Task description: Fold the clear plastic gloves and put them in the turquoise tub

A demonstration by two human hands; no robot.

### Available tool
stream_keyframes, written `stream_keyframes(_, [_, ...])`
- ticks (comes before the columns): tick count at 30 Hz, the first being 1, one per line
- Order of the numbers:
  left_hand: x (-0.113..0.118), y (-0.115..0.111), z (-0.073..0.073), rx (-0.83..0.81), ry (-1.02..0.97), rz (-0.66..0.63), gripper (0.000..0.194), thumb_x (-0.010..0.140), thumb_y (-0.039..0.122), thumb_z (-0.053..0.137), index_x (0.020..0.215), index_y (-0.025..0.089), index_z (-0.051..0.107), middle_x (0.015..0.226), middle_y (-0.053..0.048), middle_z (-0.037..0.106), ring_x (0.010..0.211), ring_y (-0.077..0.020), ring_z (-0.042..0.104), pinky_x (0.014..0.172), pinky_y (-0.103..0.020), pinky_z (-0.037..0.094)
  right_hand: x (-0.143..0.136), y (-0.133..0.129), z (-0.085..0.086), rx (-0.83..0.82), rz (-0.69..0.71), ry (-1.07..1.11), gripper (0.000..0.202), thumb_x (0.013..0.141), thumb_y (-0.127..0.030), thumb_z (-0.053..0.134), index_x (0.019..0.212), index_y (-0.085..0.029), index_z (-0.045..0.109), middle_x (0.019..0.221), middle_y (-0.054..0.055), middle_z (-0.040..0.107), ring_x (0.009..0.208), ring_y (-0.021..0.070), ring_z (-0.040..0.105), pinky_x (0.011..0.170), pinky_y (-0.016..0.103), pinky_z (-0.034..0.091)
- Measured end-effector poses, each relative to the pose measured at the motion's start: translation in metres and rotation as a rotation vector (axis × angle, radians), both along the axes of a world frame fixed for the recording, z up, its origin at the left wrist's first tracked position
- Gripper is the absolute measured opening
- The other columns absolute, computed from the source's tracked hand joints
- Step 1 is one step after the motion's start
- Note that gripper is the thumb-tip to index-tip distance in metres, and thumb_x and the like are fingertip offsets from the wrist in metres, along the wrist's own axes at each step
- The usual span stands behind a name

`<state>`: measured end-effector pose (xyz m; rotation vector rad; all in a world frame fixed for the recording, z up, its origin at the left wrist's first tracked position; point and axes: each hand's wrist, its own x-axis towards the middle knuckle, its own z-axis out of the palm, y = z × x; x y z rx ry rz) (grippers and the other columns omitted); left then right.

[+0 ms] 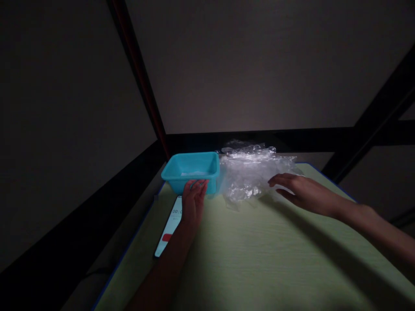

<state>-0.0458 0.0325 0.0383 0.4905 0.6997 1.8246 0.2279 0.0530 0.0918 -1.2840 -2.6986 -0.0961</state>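
A turquoise plastic basin point(175, 185) stands at the far left of the table, with something pale on its floor. My left hand point(194, 198) is at the basin's front wall, fingers stretched up to the rim; whether they touch it I cannot tell. To the right of the basin lies a heap of clear, crinkled plastic bags point(249, 168). Beside the heap's right edge hovers my right hand point(295, 190), fingers extended and thumb apart, with nothing in it. A lit phone point(168, 229) showing a timer lies left of my left forearm, which partly covers it.
The table point(233, 250) has a yellow-green top with a blue edge. Behind it rises a grey wall panel point(253, 69) with a dark rail along its lower part. Dark slanted beams flank the table on the left and right. The surroundings are dim.
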Motion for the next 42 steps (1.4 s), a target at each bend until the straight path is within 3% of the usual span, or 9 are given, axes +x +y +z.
stream_keyframes(4, [-0.003,0.0,0.001,-0.013,0.015,0.024,0.021,0.066,0.005,0.061,0.079,0.018,0.052,0.076,0.001,0.067,0.081,-0.0133,0.067,0.088,-0.027,0.046,-0.002,0.003,-0.013,0.059,0.011,0.015,0.029,0.081,-0.01,0.044,0.104,-0.014,0.061,0.122,0.015,0.057,0.11,0.0267,0.055,0.091,0.042,0.045])
stream_keyframes(10, [0.007,-0.008,-0.004,-0.036,0.043,-0.003,0.022,0.067,0.008,0.062,0.085,0.018,0.054,0.085,-0.003,0.068,0.089,-0.0161,0.066,0.09,-0.03,0.045,-0.006,0.018,-0.038,0.097,-0.179,-0.05,0.032,0.087,-0.024,0.044,0.115,-0.016,0.058,0.138,0.016,0.043,0.125,0.0317,0.04,0.098,0.051,0.037])
stream_keyframes(14, [0.023,-0.018,-0.01,-0.037,0.091,-0.097,0.022,0.066,0.01,0.064,0.084,0.018,0.055,0.086,-0.003,0.069,0.088,-0.0172,0.066,0.089,-0.031,0.045,-0.008,0.026,-0.047,0.079,-0.258,-0.036,0.036,0.092,-0.035,0.037,0.117,-0.019,0.056,0.14,0.013,0.042,0.128,0.0338,0.036,0.096,0.058,0.035])
stream_keyframes(20, [0.05,-0.035,-0.013,-0.081,0.213,-0.293,0.013,0.059,0.01,0.067,0.069,0.015,0.061,0.075,-0.003,0.068,0.078,-0.0169,0.067,0.077,-0.026,0.047,-0.01,0.02,-0.045,0.083,-0.284,0.017,0.045,0.093,-0.038,0.032,0.13,-0.016,0.044,0.142,0.012,0.038,0.131,0.0319,0.031,0.1,0.057,0.03])
stream_keyframes(25, [0.066,-0.049,-0.013,-0.127,0.277,-0.434,0.008,0.059,0.011,0.067,0.066,0.013,0.064,0.075,-0.007,0.069,0.077,-0.0191,0.067,0.074,-0.027,0.047,-0.006,-0.008,-0.052,0.177,-0.176,0.02,0.049,0.092,-0.036,0.033,0.133,-0.011,0.041,0.143,0.012,0.037,0.131,0.0313,0.029,0.104,0.055,0.024])
stream_keyframes(30, [0.071,-0.053,-0.016,-0.157,0.334,-0.559,0.015,0.059,0.017,0.072,0.071,0.013,0.065,0.086,-0.009,0.068,0.086,-0.0206,0.065,0.08,-0.029,0.044,-0.003,-0.036,-0.065,0.272,-0.049,0.041,0.046,0.092,-0.035,0.036,0.13,-0.011,0.045,0.138,0.014,0.044,0.128,0.0312,0.035,0.102,0.056,0.028])
stream_keyframes(36, [0.07,-0.048,-0.022,-0.2,0.302,-0.62,0.029,0.054,0.02,0.077,0.078,0.013,0.063,0.094,-0.007,0.065,0.096,-0.0228,0.061,0.089,-0.033,0.039,-0.003,-0.046,-0.076,0.415,0.146,0.131,0.036,0.093,-0.026,0.035,0.116,-0.009,0.056,0.12,0.015,0.06,0.114,0.0281,0.051,0.099,0.055,0.031])
stream_keyframes(42, [0.069,-0.044,-0.029,-0.17,0.24,-0.695,0.032,0.052,0.02,0.078,0.08,0.015,0.064,0.097,-0.006,0.064,0.097,-0.0219,0.058,0.086,-0.032,0.038,-0.011,-0.057,-0.082,0.386,0.261,0.261,0.03,0.093,-0.022,0.037,0.114,-0.016,0.059,0.11,0.008,0.066,0.107,0.0207,0.057,0.106,0.049,0.023])
